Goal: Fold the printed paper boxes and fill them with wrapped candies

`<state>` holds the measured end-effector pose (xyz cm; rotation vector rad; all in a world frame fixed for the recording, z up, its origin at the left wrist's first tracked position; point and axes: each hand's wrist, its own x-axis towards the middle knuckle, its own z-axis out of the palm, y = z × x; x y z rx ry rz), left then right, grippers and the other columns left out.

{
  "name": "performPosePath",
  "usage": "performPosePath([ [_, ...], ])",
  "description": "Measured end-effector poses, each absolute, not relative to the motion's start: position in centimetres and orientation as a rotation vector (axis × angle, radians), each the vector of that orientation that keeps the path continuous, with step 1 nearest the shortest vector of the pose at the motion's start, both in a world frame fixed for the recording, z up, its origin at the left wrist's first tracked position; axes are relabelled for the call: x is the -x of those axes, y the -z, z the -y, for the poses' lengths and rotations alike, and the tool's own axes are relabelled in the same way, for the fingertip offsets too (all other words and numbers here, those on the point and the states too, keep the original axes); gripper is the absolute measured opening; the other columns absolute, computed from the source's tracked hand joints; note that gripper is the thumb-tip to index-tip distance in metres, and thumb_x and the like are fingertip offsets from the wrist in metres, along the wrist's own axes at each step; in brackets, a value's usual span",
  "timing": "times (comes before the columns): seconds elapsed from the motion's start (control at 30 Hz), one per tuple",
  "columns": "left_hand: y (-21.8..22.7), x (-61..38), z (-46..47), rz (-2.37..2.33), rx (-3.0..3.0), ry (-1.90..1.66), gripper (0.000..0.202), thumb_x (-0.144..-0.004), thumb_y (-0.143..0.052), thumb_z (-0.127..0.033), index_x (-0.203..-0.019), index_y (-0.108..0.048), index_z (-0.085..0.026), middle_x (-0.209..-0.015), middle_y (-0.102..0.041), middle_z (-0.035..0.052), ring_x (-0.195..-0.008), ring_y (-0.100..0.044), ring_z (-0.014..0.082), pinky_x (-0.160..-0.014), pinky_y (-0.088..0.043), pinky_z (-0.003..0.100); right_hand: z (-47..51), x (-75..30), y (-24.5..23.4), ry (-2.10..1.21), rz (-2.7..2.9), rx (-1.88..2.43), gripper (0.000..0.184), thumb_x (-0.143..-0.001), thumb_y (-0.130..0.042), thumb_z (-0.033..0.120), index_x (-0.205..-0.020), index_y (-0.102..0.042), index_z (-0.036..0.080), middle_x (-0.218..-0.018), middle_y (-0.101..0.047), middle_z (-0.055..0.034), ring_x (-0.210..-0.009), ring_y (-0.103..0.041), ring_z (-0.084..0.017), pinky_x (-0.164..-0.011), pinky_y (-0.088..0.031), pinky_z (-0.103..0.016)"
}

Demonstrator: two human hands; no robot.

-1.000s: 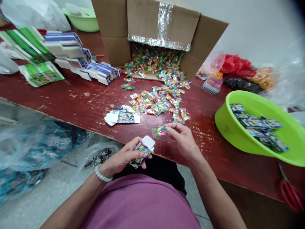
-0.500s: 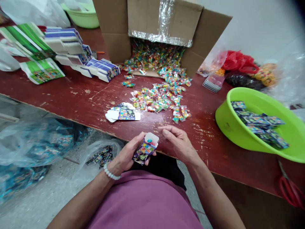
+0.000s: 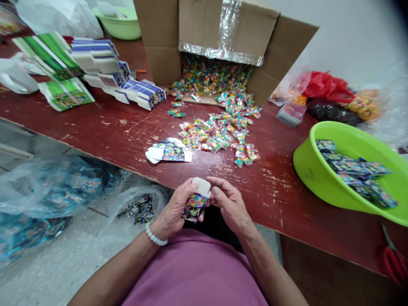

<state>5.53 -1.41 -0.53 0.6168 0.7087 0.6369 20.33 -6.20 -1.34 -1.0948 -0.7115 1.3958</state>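
Observation:
My left hand (image 3: 174, 211) is closed round a small printed candy box (image 3: 195, 205), dark with bright pictures, just over the table's front edge. The box's white top flap stands up. At the box's upper right edge, the bent fingers and thumb of my right hand (image 3: 230, 205) pinch the box's side. Beyond my hands lies a small pile of flat, unfolded boxes (image 3: 170, 151). To the right of that pile, many wrapped candies (image 3: 216, 136) are spread over the table, trailing back to a large cardboard carton (image 3: 204, 25) with more candies at its opening.
A green basin (image 3: 306, 170) at the right holds several filled boxes. Red-handled scissors (image 3: 393, 263) lie at the lower right. Bundled flat cartons (image 3: 95, 59) are stacked at the back left. Plastic bags (image 3: 137, 208) with packets sit below the table (image 3: 105, 131) on the left.
My right hand has moved left onto the box, its fingers now at the upper edge. Candy that showed in the box's opening is no longer visible. The whole view has shifted slightly.

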Motion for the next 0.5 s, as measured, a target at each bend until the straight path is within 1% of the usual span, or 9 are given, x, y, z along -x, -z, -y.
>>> performPosePath([
  [0.1,0.8,-5.5,1.8,-0.711,-0.611,-0.622,0.037,-0.084,-0.066,-0.045,-0.108,-0.062,-0.016,-0.076,-0.064,0.0023,-0.052,-0.059,0.0134,-0.038,-0.051,0.023,6.0,-20.5,1.6,-1.429,0.828,1.111,0.031,-0.081,-0.077,0.038,-0.108,-0.071,0.024,-0.090,-0.067,-0.0002,-0.063,-0.055,-0.009,-0.060,-0.048,-0.022],
  [0.17,1.0,-5.5,2.0,-0.708,-0.611,-0.618,0.040,-0.085,-0.064,-0.045,-0.112,-0.062,-0.016,-0.076,-0.065,0.0026,-0.053,-0.059,0.0136,-0.038,-0.051,0.022,5.8,-20.6,1.5,-1.428,0.928,1.128,0.024,-0.083,-0.075,0.036,-0.104,-0.072,0.023,-0.089,-0.066,-0.0003,-0.061,-0.054,-0.009,-0.058,-0.047,-0.022],
  [0.23,1.1,-5.5,2.0,-0.697,-0.597,-0.619,0.041,-0.087,-0.063,-0.046,-0.114,-0.062,-0.016,-0.077,-0.065,0.0032,-0.058,-0.062,0.0151,-0.039,-0.051,0.022,5.6,-20.8,1.4,-1.318,1.027,1.176,0.016,-0.087,-0.071,0.035,-0.097,-0.074,0.022,-0.089,-0.068,-0.0013,-0.062,-0.057,-0.010,-0.059,-0.048,-0.023],
  [0.3,1.3,-5.4,1.7,-0.675,-0.536,-0.602,0.042,-0.088,-0.061,-0.050,-0.113,-0.062,-0.017,-0.077,-0.064,0.0032,-0.060,-0.063,0.0162,-0.038,-0.051,0.022,5.5,-21.1,1.4,-1.097,1.193,1.221,0.011,-0.089,-0.068,0.031,-0.092,-0.075,0.023,-0.091,-0.071,-0.0032,-0.071,-0.063,-0.015,-0.068,-0.051,-0.028],
  [0.37,1.3,-5.2,1.5,-0.655,-0.453,-0.557,0.043,-0.088,-0.058,-0.056,-0.110,-0.062,-0.018,-0.074,-0.063,0.0019,-0.055,-0.062,0.0156,-0.036,-0.051,0.024,5.5,-21.3,1.4,-0.902,1.404,1.207,0.010,-0.089,-0.067,0.027,-0.092,-0.076,0.024,-0.093,-0.074,-0.0047,-0.084,-0.067,-0.019,-0.080,-0.052,-0.032],
  [0.4,1.3,-5.1,1.4,-0.650,-0.429,-0.533,0.043,-0.089,-0.056,-0.057,-0.108,-0.062,-0.019,-0.072,-0.062,0.0012,-0.052,-0.061,0.0149,-0.036,-0.050,0.024,5.5,-21.4,1.4,-0.859,1.493,1.181,0.011,-0.090,-0.067,0.026,-0.093,-0.076,0.024,-0.094,-0.075,-0.0053,-0.089,-0.068,-0.020,-0.084,-0.052,-0.033],
  [0.43,1.3,-5.0,1.4,-0.653,-0.426,-0.516,0.041,-0.089,-0.056,-0.056,-0.107,-0.062,-0.019,-0.071,-0.062,0.0006,-0.049,-0.060,0.0141,-0.035,-0.050,0.024,5.6,-21.4,1.4,-0.852,1.546,1.161,0.012,-0.090,-0.065,0.026,-0.093,-0.077,0.024,-0.093,-0.075,-0.0057,-0.090,-0.069,-0.020,-0.085,-0.052,-0.033],
  [0.5,1.3,-4.9,1.4,-0.687,-0.479,-0.515,0.036,-0.089,-0.059,-0.049,-0.107,-0.062,-0.019,-0.071,-0.061,-0.0004,-0.046,-0.059,0.0124,-0.036,-0.049,0.022,5.8,-21.2,1.5,-0.903,1.513,1.200,0.012,-0.091,-0.065,0.028,-0.089,-0.076,0.023,-0.091,-0.075,-0.0059,-0.087,-0.069,-0.020,-0.082,-0.053,-0.032],
])
